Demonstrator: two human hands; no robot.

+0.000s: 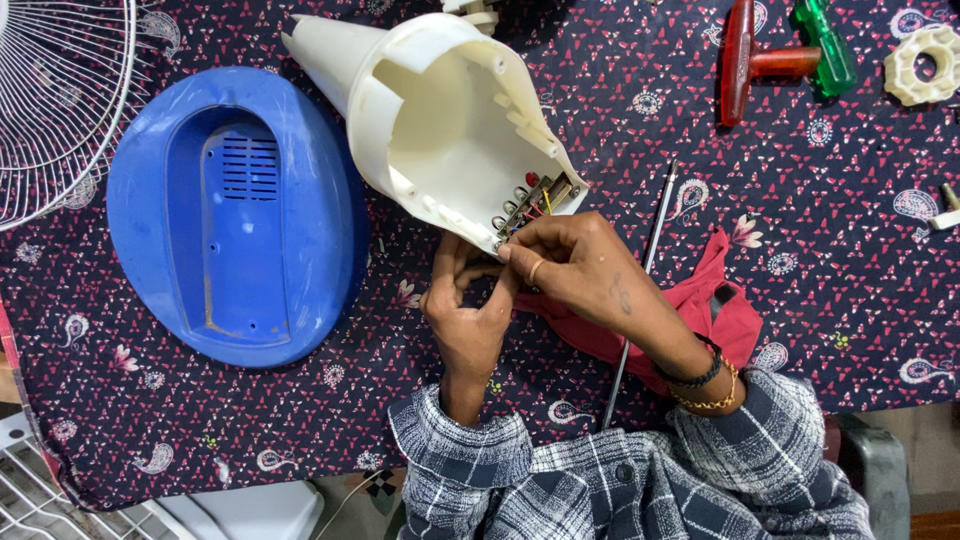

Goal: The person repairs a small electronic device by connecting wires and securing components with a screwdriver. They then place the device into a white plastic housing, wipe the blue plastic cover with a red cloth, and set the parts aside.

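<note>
Far left there's a white wire grille [55,100] poking in at the counter's [830,290] edge; next to it a blue base [235,215] lies upside down, hollow side up, with a little vent grid and screw holes showing; nothing is touching it.

Middle of the shot is the cream housing [440,120], a cone-shaped shell lying on its side with the open end facing the camera; at its lower rim sits a switch block [535,200] with a row of metal contacts and red and yellow wires coming off it.

Both hands are right at that spot; left hand [468,315] is curled just under the rim, fingers bent up toward the wires; right hand [570,265] comes over the top with thumb and fingertips pressed together, pinching something tiny at the block, a wire end as far as I can tell, but it's too small to be sure.

So my read is we're at the wiring bit at the switch block, shell and base apart; next move probably needs a steady pinch and the shell kept from rolling.

Right of the hands a thin metal rod [640,290] lies on the cloth, crossing a red rag [715,310]; top right there's a red and green screwdriver [780,55] and a cream toothed ring [925,65], well apart from the hands.
</note>
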